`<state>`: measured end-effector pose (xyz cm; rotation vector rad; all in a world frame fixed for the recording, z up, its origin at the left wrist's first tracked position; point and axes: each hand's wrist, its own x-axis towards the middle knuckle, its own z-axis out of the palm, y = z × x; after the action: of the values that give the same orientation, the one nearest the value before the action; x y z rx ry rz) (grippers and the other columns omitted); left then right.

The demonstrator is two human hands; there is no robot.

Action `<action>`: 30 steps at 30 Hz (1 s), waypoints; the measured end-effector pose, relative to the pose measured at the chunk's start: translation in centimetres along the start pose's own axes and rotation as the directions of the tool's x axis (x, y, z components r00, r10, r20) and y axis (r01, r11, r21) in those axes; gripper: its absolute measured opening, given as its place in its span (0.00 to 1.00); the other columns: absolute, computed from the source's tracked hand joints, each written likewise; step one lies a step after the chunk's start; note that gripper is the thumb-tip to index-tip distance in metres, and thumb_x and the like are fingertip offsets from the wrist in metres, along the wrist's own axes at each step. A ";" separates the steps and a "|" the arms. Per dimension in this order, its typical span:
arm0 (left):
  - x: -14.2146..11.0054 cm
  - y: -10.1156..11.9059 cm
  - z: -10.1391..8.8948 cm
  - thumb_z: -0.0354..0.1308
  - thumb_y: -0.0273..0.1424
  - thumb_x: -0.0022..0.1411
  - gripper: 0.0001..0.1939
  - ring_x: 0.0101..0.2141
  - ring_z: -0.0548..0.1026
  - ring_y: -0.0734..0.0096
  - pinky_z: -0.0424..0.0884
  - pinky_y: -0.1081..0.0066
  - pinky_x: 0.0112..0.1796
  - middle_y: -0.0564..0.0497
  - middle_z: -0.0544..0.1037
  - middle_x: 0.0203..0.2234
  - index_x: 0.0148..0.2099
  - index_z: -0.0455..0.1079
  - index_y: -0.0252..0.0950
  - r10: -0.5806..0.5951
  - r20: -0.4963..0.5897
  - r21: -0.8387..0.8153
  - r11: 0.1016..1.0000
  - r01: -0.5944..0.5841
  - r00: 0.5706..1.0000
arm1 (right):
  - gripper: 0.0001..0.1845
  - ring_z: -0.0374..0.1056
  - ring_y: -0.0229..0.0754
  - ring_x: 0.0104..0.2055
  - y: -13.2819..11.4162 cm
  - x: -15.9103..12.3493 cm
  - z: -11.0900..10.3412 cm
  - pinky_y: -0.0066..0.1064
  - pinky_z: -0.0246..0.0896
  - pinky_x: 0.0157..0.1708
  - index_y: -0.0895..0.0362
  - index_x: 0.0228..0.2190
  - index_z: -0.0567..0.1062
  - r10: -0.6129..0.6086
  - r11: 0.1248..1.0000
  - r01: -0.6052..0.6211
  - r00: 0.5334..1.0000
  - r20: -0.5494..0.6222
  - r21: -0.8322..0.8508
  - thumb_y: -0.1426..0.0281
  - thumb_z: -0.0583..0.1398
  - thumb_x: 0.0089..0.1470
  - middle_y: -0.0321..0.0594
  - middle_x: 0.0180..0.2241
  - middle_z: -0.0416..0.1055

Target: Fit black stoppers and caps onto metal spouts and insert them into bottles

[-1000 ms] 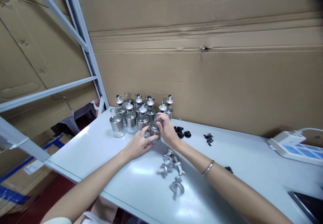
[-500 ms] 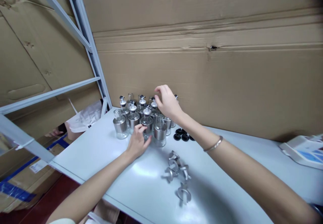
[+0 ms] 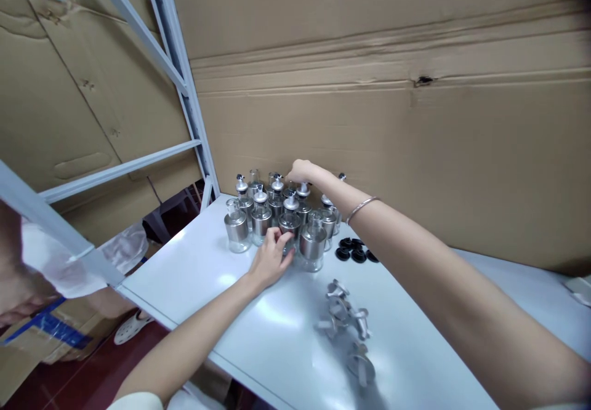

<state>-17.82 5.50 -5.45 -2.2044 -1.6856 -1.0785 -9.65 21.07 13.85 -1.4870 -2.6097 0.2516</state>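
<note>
My right hand [image 3: 301, 171] reaches over the group to the back row, its fingers bent down and closed at the top of an uncapped glass bottle [image 3: 289, 192]; what they grip is hidden. My left hand [image 3: 271, 256] is loosely curved with fingers apart, holding nothing, beside a glass bottle with a steel sleeve and silver pump top [image 3: 290, 222]. Right of it stands an open-necked bottle with a steel sleeve [image 3: 313, 242]. Another uncapped bottle [image 3: 237, 228] is at the group's left end. Several more bottles stand around them, some with pump tops.
Loose silver pump heads [image 3: 340, 308] lie in front on the white table [image 3: 277, 348]. Black round caps [image 3: 357, 253] sit right of the bottles. A cardboard wall [image 3: 369, 133] rises behind. A grey metal rack post [image 3: 191, 90] stands left, with another person's hand [image 3: 21, 293] beyond it.
My right hand let go of the front open-necked bottle, rose, and moved over to the back bottles. My left hand drew away from that front bottle. The view turned right.
</note>
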 end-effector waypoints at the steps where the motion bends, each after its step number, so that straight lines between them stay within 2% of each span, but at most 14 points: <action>1: 0.0 0.0 0.0 0.53 0.29 0.62 0.18 0.36 0.72 0.66 0.74 0.63 0.36 0.47 0.60 0.42 0.54 0.59 0.41 -0.001 0.009 -0.003 1.000 0.001 1.000 | 0.13 0.73 0.43 0.39 0.0 0.2 0.2 0.36 0.70 0.38 0.63 0.41 0.75 0.023 1.000 -0.023 1.000 0.013 -0.001 0.66 0.61 0.58 0.46 0.40 0.75; 4: 0.1 0.1 -0.1 0.53 0.28 0.62 0.18 0.36 0.72 0.66 0.74 0.62 0.36 0.47 0.60 0.43 0.55 0.59 0.40 0.001 0.036 -0.010 1.000 -0.001 0.999 | 0.13 0.73 0.47 0.36 0.0 0.4 0.6 0.39 0.71 0.35 0.65 0.37 0.77 0.062 0.998 -0.062 0.998 0.021 0.014 0.68 0.65 0.52 0.50 0.35 0.76; 7: 0.2 0.1 -0.2 0.53 0.29 0.62 0.18 0.33 0.72 0.67 0.75 0.63 0.33 0.46 0.61 0.43 0.54 0.59 0.39 0.013 0.059 -0.017 1.000 -0.012 0.998 | 0.11 0.74 0.54 0.36 0.2 0.0 0.9 0.41 0.70 0.33 0.69 0.34 0.79 0.057 0.997 -0.052 0.994 -0.094 0.053 0.75 0.66 0.47 0.57 0.32 0.75; 10: 0.3 0.1 -0.2 0.53 0.30 0.62 0.18 0.31 0.72 0.68 0.75 0.64 0.32 0.46 0.62 0.43 0.54 0.59 0.38 0.036 0.057 -0.025 0.999 -0.035 0.998 | 0.12 0.72 0.59 0.42 0.5 -0.9 0.5 0.44 0.68 0.37 0.72 0.38 0.77 0.049 0.995 -0.027 0.967 -0.248 0.091 0.77 0.61 0.52 0.64 0.37 0.74; 13: 0.3 0.0 -0.2 0.53 0.30 0.62 0.17 0.34 0.73 0.67 0.74 0.64 0.35 0.46 0.63 0.42 0.53 0.59 0.38 0.063 0.005 -0.035 0.997 -0.063 0.998 | 0.15 0.68 0.59 0.48 0.6 -2.1 -0.6 0.47 0.64 0.44 0.72 0.44 0.72 0.023 0.993 0.026 0.914 -0.405 0.115 0.76 0.53 0.59 0.66 0.44 0.70; 15: 0.2 -0.1 -0.1 0.52 0.31 0.63 0.16 0.37 0.72 0.65 0.74 0.63 0.37 0.46 0.64 0.42 0.53 0.58 0.39 0.082 -0.063 -0.040 0.996 -0.085 0.995 | 0.16 0.65 0.58 0.52 0.7 -2.9 -1.7 0.48 0.61 0.47 0.68 0.48 0.68 0.011 0.987 0.077 0.840 -0.542 0.139 0.74 0.48 0.63 0.63 0.49 0.66; 18: 0.1 -0.6 -0.3 0.50 0.33 0.65 0.16 0.44 0.69 0.61 0.71 0.60 0.43 0.45 0.62 0.44 0.54 0.55 0.40 0.102 -0.232 -0.041 0.993 -0.114 0.967 | 0.17 0.63 0.54 0.52 0.9 -4.4 -3.5 0.47 0.60 0.47 0.62 0.46 0.67 0.010 0.952 0.235 0.616 -0.788 0.195 0.68 0.44 0.67 0.55 0.48 0.64; 20: 0.1 -1.1 -0.7 0.48 0.35 0.66 0.17 0.47 0.66 0.60 0.68 0.57 0.47 0.45 0.60 0.45 0.55 0.51 0.42 0.098 -0.369 -0.041 0.992 -0.121 0.924 | 0.19 0.62 0.50 0.52 1.1 -5.5 -4.4 0.44 0.60 0.48 0.59 0.46 0.66 -0.004 0.923 0.338 0.491 -0.871 0.186 0.64 0.41 0.68 0.51 0.47 0.63; 22: 0.3 -1.6 -1.2 0.44 0.37 0.67 0.18 0.49 0.62 0.58 0.64 0.53 0.50 0.44 0.56 0.46 0.56 0.47 0.43 0.077 -0.494 -0.048 0.992 -0.115 0.866 | 0.21 0.62 0.47 0.51 1.0 -6.9 -5.0 0.42 0.59 0.48 0.57 0.46 0.65 -0.031 0.888 0.426 0.430 -0.902 0.172 0.62 0.38 0.68 0.48 0.47 0.63; 23: 0.5 -1.9 -1.5 0.42 0.39 0.67 0.18 0.51 0.61 0.57 0.63 0.52 0.51 0.44 0.55 0.47 0.57 0.45 0.44 0.065 -0.543 -0.054 0.992 -0.111 0.837 | 0.21 0.63 0.45 0.50 0.9 -7.7 -5.0 0.41 0.60 0.47 0.56 0.45 0.65 -0.046 0.868 0.463 0.430 -0.902 0.177 0.63 0.37 0.68 0.47 0.46 0.63; 24: 0.6 -2.1 -1.7 0.39 0.40 0.68 0.19 0.52 0.59 0.56 0.61 0.50 0.52 0.43 0.54 0.48 0.58 0.43 0.44 0.056 -0.581 -0.060 0.992 -0.111 0.812 | 0.20 0.64 0.44 0.48 0.7 -8.4 -5.0 0.40 0.60 0.46 0.57 0.44 0.65 -0.069 0.846 0.498 0.455 -0.888 0.190 0.64 0.38 0.68 0.45 0.44 0.64; 26: 0.8 -2.3 -2.1 0.36 0.43 0.68 0.20 0.54 0.58 0.54 0.60 0.48 0.52 0.42 0.52 0.50 0.59 0.41 0.44 0.056 -0.623 -0.069 0.990 -0.126 0.780 | 0.14 0.66 0.41 0.42 0.0 -9.9 -4.3 0.37 0.61 0.42 0.57 0.39 0.65 -0.142 0.794 0.557 0.560 -0.816 0.244 0.68 0.43 0.67 0.42 0.38 0.66; 28: 0.8 -2.4 -2.2 0.36 0.45 0.67 0.22 0.54 0.59 0.52 0.60 0.47 0.52 0.41 0.53 0.50 0.59 0.42 0.45 0.082 -0.622 -0.072 0.984 -0.162 0.779 | 0.08 0.66 0.38 0.35 -0.6 -11.2 -3.1 0.33 0.61 0.38 0.56 0.33 0.64 -0.250 0.749 0.586 0.681 -0.688 0.308 0.72 0.49 0.64 0.38 0.31 0.67; 30: 0.6 -2.4 -2.1 0.37 0.48 0.66 0.23 0.53 0.60 0.52 0.63 0.49 0.50 0.41 0.54 0.50 0.58 0.44 0.45 0.127 -0.590 -0.070 0.976 -0.207 0.798 | 0.07 0.65 0.38 0.33 -1.1 -12.0 -1.6 0.32 0.60 0.36 0.56 0.30 0.63 -0.345 0.737 0.600 0.730 -0.590 0.312 0.74 0.51 0.61 0.37 0.30 0.67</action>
<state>-20.82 5.66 -4.19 -1.7648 -1.1530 -1.6380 -4.17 10.28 15.30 -0.5475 -2.1699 0.3683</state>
